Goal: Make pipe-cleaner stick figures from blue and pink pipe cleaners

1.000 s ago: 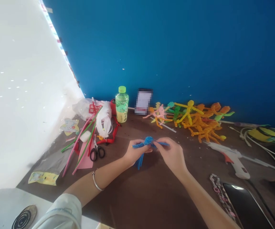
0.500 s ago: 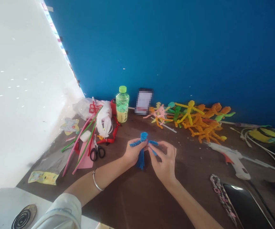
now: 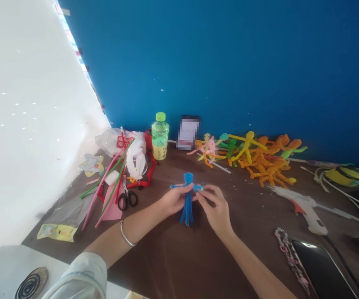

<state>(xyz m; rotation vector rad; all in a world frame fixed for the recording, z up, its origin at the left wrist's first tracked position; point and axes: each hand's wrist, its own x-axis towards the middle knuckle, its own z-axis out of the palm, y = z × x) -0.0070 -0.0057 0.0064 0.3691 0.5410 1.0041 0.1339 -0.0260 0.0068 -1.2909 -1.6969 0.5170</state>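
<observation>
A blue pipe-cleaner figure (image 3: 187,211) stands upright above the brown tabletop (image 3: 173,257), with a coiled head, arms held out sideways and legs hanging down. My left hand (image 3: 175,199) grips it at the chest and left arm. My right hand (image 3: 214,206) pinches the tip of its other arm between thumb and fingers. The fingers hide the middle of the figure.
Coloured pipe-cleaner figures lie in a heap (image 3: 260,160) against the blue wall. Nearby are a green-capped bottle (image 3: 160,137), black-handled scissors (image 3: 127,199), loose pipe cleaners (image 3: 106,187), a white glue gun (image 3: 301,207) and a phone (image 3: 321,270).
The figure now hangs more upright, and its legs look straighter. My right hand has moved in closer and holds the arm tip. The arm looks shorter and more tightly bent.
</observation>
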